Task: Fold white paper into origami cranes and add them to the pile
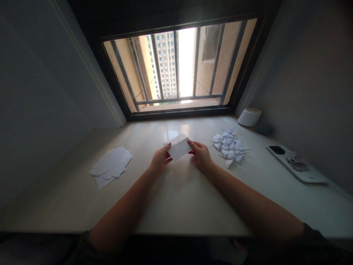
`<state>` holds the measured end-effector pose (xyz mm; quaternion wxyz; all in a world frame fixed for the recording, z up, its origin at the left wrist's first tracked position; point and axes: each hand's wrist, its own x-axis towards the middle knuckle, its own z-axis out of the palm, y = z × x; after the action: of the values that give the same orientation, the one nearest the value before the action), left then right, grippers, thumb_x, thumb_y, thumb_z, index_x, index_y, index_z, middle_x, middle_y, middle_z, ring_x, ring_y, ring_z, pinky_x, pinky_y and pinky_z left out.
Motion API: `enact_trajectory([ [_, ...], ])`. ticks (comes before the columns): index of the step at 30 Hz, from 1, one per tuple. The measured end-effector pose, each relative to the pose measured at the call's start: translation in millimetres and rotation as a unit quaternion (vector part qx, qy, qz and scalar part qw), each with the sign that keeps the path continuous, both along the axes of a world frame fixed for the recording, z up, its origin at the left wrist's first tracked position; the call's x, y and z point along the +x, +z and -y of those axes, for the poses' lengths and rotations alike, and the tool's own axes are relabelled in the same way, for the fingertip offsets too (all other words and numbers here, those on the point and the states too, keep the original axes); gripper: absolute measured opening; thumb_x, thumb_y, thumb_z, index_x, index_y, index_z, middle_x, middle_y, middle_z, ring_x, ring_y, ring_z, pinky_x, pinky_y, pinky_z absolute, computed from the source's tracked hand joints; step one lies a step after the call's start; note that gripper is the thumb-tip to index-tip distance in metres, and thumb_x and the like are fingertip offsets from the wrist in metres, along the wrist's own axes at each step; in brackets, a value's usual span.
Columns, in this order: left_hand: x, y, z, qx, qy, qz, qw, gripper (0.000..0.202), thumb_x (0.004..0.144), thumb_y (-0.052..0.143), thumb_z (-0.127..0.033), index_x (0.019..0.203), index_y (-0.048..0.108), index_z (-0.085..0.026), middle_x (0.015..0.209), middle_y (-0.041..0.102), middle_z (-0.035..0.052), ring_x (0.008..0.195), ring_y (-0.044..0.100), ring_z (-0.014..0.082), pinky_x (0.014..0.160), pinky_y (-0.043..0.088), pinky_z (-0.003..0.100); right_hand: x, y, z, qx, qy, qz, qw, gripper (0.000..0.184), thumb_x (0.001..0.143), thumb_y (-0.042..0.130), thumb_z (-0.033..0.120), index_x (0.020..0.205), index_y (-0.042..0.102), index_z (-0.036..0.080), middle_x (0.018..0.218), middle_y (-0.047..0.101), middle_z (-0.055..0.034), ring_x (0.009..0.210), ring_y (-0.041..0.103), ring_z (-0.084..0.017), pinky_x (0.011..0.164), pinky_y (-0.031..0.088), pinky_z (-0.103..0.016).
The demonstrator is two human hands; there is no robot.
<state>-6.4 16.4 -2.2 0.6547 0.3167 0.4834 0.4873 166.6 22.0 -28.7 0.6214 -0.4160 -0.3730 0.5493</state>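
A small sheet of white paper [179, 148] with a crease across it is held up between my hands, over the middle of the white ledge. My left hand [160, 157] pinches its left edge, thumb on top and fingers beneath. On the opposite side, my right hand [200, 152] grips the right edge the same way. Loose white paper sheets [111, 165] lie in an overlapping stack to the left. Right of my right hand is a heap of small folded white paper pieces [230, 147] with thin pointed ends.
A phone [300, 169] with a round grip on its back lies at the right. Behind it, by the wall, stand a white rounded object [249, 117] and a dark one [264, 129]. A barred window [179, 70] rises behind the ledge [176, 206].
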Motion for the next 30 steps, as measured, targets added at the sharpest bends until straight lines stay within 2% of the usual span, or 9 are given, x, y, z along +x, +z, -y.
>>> enact_trajectory([
  [8,-2,7.7,3,-0.021,-0.037,0.021,0.999,0.032,0.07,0.071,-0.045,0.088,0.065,-0.02,0.089,0.068,0.0053,0.075,0.063,0.0164,0.067,0.051,0.028,-1,-1.8,-2,0.001,-0.012,-0.032,0.999,0.035,0.062,0.077,0.047,0.081,0.075,0.018,0.071,0.068,-0.0017,0.062,0.056,-0.012,0.06,0.045,-0.027],
  [15,-6,10.3,1,-0.038,-0.043,0.02,0.998,0.03,0.069,0.074,-0.038,0.09,0.066,-0.018,0.084,0.067,0.0025,0.074,0.062,0.0134,0.07,0.051,0.025,0,5.1,0,-0.036,0.018,-0.065,0.997,0.037,0.055,0.082,0.047,0.076,0.075,0.017,0.068,0.068,-0.001,0.062,0.057,-0.012,0.06,0.044,-0.025],
  [19,-9,11.1,0,-0.022,-0.081,0.001,0.996,0.03,0.064,0.078,-0.029,0.091,0.069,-0.019,0.078,0.064,0.0004,0.069,0.059,0.0105,0.068,0.049,0.021,-1,8.5,2,-0.043,0.025,-0.084,0.995,0.036,0.054,0.083,0.046,0.074,0.074,0.018,0.065,0.067,-0.0002,0.058,0.055,-0.011,0.059,0.044,-0.025],
  [24,-7,13.8,4,-0.009,-0.141,-0.009,0.99,0.036,0.06,0.083,-0.029,0.093,0.072,-0.019,0.087,0.066,0.0032,0.07,0.059,0.0107,0.066,0.049,0.021,-2,4.8,0,-0.046,0.023,-0.092,0.994,0.036,0.055,0.083,0.044,0.079,0.074,0.019,0.069,0.069,-0.0004,0.06,0.058,-0.013,0.06,0.045,-0.028],
  [30,-6,6.9,3,0.008,-0.13,-0.001,0.992,0.041,0.056,0.086,-0.038,0.089,0.072,-0.018,0.086,0.066,0.0047,0.073,0.058,0.0111,0.066,0.048,0.02,-3,0.2,-2,-0.044,0.027,-0.084,0.995,0.037,0.056,0.082,0.045,0.082,0.074,0.019,0.065,0.068,0.0001,0.059,0.057,-0.013,0.057,0.045,-0.027],
])
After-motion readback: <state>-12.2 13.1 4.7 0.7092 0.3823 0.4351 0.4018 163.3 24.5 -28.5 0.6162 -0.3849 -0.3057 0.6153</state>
